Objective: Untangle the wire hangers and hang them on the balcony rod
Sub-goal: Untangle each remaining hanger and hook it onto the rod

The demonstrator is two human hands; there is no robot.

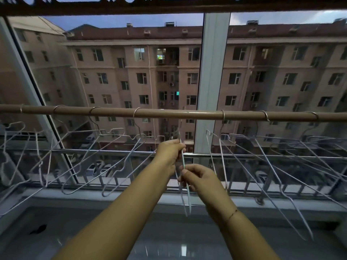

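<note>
Hangers (105, 145) are being carried by the rod (169, 113) on the left and right. Between them, below the rod, one hanger (185, 186) is being pinched by the left hand (170, 152) and, nearer, by the right hand (197, 177).

One rod (169, 113) crossed the middle of the frame. Seven hanger hooks (136, 112) sat over it, four left, three right. Two hands (171, 152) gripped one more hanger (185, 177), lower centre.
</note>
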